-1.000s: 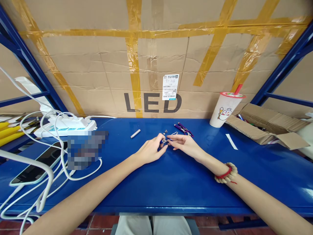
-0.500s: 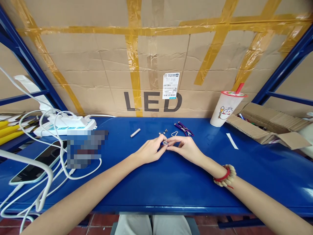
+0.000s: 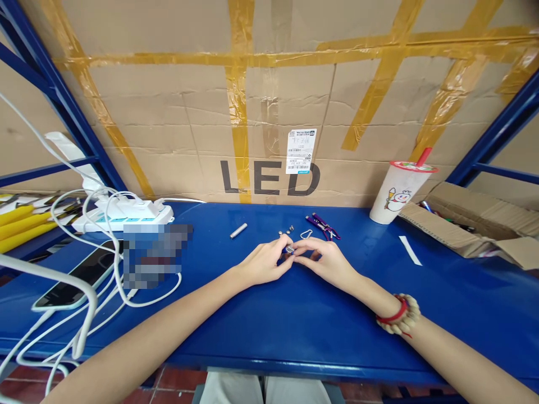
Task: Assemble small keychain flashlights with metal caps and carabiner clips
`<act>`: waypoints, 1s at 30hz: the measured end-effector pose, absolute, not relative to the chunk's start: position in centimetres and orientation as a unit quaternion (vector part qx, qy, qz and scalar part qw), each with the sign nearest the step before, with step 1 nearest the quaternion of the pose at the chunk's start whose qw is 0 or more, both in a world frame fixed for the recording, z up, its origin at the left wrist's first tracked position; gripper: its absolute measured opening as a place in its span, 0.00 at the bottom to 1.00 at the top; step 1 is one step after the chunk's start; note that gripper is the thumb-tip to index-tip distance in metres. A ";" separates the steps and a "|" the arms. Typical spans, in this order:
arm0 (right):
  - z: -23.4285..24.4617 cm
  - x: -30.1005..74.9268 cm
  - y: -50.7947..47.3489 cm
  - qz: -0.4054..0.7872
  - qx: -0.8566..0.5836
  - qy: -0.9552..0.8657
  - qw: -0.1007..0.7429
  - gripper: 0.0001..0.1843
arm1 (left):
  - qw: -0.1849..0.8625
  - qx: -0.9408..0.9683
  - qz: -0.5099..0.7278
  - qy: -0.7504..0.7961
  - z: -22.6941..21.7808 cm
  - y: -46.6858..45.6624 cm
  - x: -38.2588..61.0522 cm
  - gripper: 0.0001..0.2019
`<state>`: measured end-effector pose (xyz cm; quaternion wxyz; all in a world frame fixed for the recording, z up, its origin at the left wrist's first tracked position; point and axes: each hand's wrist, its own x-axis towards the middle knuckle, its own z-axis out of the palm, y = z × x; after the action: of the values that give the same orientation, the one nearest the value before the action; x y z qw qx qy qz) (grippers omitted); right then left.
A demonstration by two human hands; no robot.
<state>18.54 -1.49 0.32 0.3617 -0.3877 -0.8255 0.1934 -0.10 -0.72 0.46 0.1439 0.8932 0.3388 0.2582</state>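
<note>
My left hand (image 3: 266,261) and my right hand (image 3: 324,259) meet over the middle of the blue table (image 3: 252,320). Between their fingertips is a small shiny metal piece (image 3: 289,249), partly covered by the fingers, its kind too small to make out. The left thumb and forefinger pinch it, and the right fingertips press against its other side. Just behind the hands lie several tiny metal parts (image 3: 288,232), a carabiner clip (image 3: 306,234) and purple-handled pliers (image 3: 323,226). A silver metal tube (image 3: 238,230) rests to the left of them.
At the left are a white power strip (image 3: 126,216), tangled white cables (image 3: 113,280) and a phone (image 3: 80,278). A drink cup with a red straw (image 3: 396,193), a paper strip (image 3: 410,250) and an opened cardboard box (image 3: 467,227) stand or lie at right. A large carton (image 3: 177,140) rises behind.
The whole view has shifted slightly, so things appear farther right. Both hands keep hold of the small metal piece, with little change in their fingers.
</note>
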 end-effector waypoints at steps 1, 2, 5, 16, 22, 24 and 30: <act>0.3 18.6 -1.5 0.195 -0.387 -0.828 0.356 0.12 | 0.142 0.893 0.258 0.340 0.5 -0.7 -0.1 0.06; 0.3 18.6 -1.5 0.195 -0.385 -0.831 0.351 0.13 | 0.140 0.892 0.258 0.344 0.5 -0.8 -0.1 0.06; 0.1 18.7 -1.4 0.189 -0.377 -0.846 0.325 0.14 | 0.138 0.887 0.256 0.358 0.5 -0.7 0.0 0.08; 0.3 18.3 -1.2 0.260 -0.357 -0.824 0.354 0.14 | 0.103 0.852 0.243 0.452 0.2 -0.3 0.0 0.08; 0.5 18.9 -1.0 0.129 -0.412 -0.845 0.316 0.15 | 0.113 0.861 0.265 0.419 0.0 -0.1 -0.3 0.05; 0.5 18.9 -1.1 0.118 -0.419 -0.846 0.309 0.16 | 0.126 0.860 0.280 0.407 0.1 -0.2 -0.4 0.04; 0.6 18.4 -1.5 0.107 -0.417 -0.850 0.304 0.14 | 0.168 0.848 0.311 0.394 0.6 -0.6 -0.3 0.02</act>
<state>18.40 -1.55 0.58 0.3037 -0.4173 -0.8498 0.1072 -0.30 -0.57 0.56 0.1683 0.8480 0.3945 0.3113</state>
